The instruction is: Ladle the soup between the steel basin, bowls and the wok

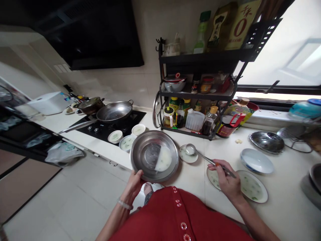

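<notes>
While the left hand (135, 180) pinches the steel basin (144, 144) by its rim, one ladle (205, 157), handle clasped in the right hand (228, 182), points leftward, cup at the small bowl (188, 162) on the worktop (194, 179), just beside the basin.

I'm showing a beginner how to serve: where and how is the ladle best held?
Likely best by the upper part of its handle, coming from the person's right, as the right hand does: the long, slim handle slants that way from the cup, which is over a small dish.
</notes>
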Motion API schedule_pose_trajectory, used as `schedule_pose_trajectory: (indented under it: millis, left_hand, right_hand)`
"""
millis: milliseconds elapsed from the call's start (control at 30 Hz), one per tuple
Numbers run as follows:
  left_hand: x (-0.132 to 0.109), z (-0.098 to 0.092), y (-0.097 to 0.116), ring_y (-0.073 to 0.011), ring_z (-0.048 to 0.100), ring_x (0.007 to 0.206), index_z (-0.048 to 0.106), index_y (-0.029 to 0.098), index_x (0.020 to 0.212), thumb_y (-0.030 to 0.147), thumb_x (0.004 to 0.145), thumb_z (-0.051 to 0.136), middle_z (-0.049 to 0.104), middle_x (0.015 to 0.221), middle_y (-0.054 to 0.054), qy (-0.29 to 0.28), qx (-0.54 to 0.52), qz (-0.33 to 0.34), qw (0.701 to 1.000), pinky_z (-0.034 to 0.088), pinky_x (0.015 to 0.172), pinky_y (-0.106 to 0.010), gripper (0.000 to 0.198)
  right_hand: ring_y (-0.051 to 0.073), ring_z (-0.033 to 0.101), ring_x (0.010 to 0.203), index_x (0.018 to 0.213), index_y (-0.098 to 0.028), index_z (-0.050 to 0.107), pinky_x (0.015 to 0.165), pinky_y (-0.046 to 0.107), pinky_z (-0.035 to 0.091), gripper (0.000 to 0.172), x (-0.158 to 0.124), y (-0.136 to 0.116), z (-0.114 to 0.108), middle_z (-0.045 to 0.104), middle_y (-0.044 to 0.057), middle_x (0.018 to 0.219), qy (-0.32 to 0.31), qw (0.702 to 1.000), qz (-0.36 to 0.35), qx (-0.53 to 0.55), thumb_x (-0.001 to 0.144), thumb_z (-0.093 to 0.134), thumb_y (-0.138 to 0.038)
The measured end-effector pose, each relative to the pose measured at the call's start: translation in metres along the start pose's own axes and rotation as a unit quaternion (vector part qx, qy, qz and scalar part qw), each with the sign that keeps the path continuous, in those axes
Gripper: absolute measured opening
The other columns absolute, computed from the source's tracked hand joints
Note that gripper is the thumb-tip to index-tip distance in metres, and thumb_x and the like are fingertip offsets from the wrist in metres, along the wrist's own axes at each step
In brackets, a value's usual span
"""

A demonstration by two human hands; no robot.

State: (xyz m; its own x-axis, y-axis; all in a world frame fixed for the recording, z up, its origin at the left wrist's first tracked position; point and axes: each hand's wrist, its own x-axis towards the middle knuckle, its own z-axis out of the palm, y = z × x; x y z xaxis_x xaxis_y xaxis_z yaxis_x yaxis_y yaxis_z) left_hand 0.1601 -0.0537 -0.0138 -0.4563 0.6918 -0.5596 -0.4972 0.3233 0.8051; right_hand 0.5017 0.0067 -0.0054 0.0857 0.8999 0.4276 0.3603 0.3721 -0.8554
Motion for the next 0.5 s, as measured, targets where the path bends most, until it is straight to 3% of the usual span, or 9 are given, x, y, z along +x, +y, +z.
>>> schedule_pose_trajectory:
  millis: [167,300,400,500]
  left_hand:
    - [0.001,0.0,0.0,-0.0167,0.061,0.047,0.051,0.015,0.076,-0.001,0.061,0.046,0.065,0.054,-0.002,0.006,0.002,0.0,1.0,0.057,0.053,-0.036,0.022]
    - [0.001,0.0,0.0,-0.0169,0.061,0.048,0.051,0.016,0.078,0.0,0.061,0.047,0.065,0.055,-0.002,-0.005,0.002,0.005,1.0,0.057,0.052,-0.035,0.023]
    - [0.0,0.0,0.0,-0.0165,0.061,0.047,0.05,0.016,0.077,0.0,0.06,0.046,0.064,0.054,-0.001,-0.004,0.003,0.004,1.0,0.057,0.051,-0.035,0.024]
    - [-0.002,0.001,0.001,-0.0165,0.061,0.048,0.05,0.016,0.077,0.0,0.06,0.047,0.064,0.055,-0.001,0.0,-0.003,0.002,1.0,0.057,0.051,-0.035,0.024]
  right_hand:
    - [0.021,0.068,0.091,0.108,-0.023,0.061,0.074,0.033,0.058,0.03,-0.005,-0.012,-0.011,0.07,0.008,0.097,-0.071,0.968,-0.229,-0.072,0.085,0.048,-0.008]
    - [0.023,0.066,0.1,0.115,-0.022,0.06,0.078,0.034,0.058,0.039,-0.008,-0.017,-0.017,0.069,0.011,0.108,-0.071,0.945,-0.304,-0.097,0.082,0.051,-0.003]
    - [0.023,0.069,0.092,0.107,-0.022,0.062,0.076,0.035,0.058,0.03,-0.012,-0.012,-0.013,0.07,0.01,0.103,-0.064,0.964,-0.249,-0.072,0.083,0.052,-0.008]
    - [0.02,0.07,0.072,0.1,-0.021,0.061,0.069,0.035,0.058,0.016,-0.013,-0.004,-0.003,0.071,0.007,0.083,0.015,0.998,-0.062,-0.004,0.088,0.051,-0.02]
